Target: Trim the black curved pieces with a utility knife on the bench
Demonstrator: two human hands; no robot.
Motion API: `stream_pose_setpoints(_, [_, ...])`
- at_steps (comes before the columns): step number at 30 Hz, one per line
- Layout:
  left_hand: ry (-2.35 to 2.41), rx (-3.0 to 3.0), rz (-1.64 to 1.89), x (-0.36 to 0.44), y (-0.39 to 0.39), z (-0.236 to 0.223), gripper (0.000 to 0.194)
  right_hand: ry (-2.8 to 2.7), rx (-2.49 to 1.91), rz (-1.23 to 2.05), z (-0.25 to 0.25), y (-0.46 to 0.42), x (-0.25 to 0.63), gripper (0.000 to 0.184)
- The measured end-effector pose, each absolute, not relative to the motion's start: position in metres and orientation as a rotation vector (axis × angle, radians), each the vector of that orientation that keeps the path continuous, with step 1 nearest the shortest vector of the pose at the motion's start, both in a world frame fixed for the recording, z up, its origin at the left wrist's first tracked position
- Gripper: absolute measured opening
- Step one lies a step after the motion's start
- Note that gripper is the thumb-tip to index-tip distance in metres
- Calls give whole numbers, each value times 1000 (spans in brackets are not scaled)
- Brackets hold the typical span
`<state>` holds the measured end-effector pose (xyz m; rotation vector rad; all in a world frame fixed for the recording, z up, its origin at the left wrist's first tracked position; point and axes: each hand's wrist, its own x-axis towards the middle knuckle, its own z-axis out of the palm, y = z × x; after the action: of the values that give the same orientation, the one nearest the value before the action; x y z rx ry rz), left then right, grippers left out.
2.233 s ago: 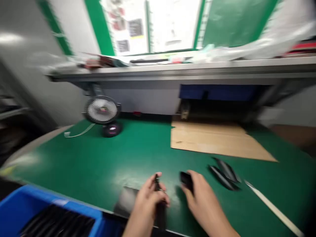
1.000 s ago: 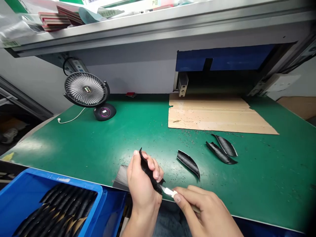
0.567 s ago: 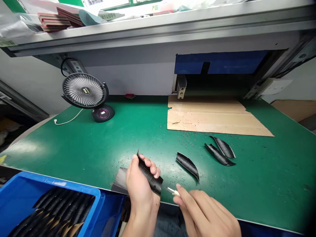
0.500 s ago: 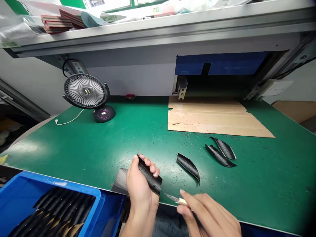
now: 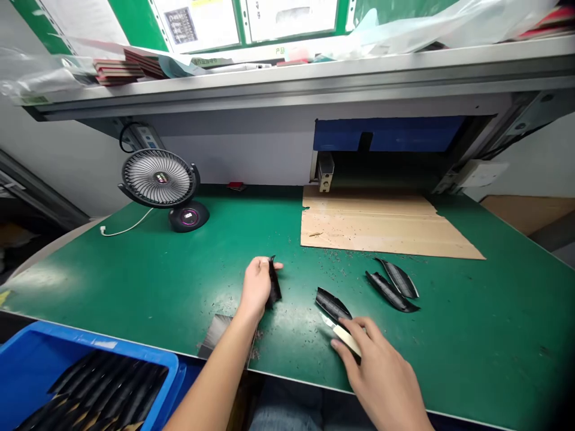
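My left hand (image 5: pixel 257 284) is closed on a curved black plastic piece (image 5: pixel 274 286), held above the green table left of centre. In my right hand (image 5: pixel 381 371) is a craft knife (image 5: pixel 344 336) with a pale handle, its blade directed up and to the left. The blade lies close beside another curved black piece (image 5: pixel 331 303) on the table; whether they touch I cannot tell. Two more such pieces, a front one (image 5: pixel 392 292) and a back one (image 5: pixel 399 278), lie together farther right. Part of the knife's handle is hidden by my fingers.
A cardboard sheet (image 5: pixel 381 224) lies at the back, dark shavings scattered before it. At the left stands a small fan (image 5: pixel 159 178). A blue bin (image 5: pixel 173 362) at lower left holds several black pieces. A grey plate (image 5: pixel 215 332) rests at the table's front edge.
My left hand has moved away from me over the table with its black piece, now turned more upright. The knife in my right hand has come up beside the nearest lying piece. The view has tilted up.
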<state>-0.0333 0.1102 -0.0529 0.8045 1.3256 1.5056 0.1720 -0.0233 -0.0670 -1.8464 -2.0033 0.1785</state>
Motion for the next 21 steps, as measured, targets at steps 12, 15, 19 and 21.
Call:
stream_pose_setpoints(12, [995, 789, 835, 26, 43, -10, 32, -2256, -1147, 347, -11, -1, 208, 49])
stream_pose_setpoints(15, [827, 468, 795, 33, 25, -7, 31, -2050, -1221, 280, -11, -16, 194, 36])
stream_pose_setpoints(19, [847, 123, 1059, 14, 30, -3, 18, -1818, -1342, 481, -25, -46, 179, 41])
stream_pose_setpoints(21, [929, 93, 1225, 3, 33, -1, 18, -1821, -1312, 675, -32, -57, 173, 37])
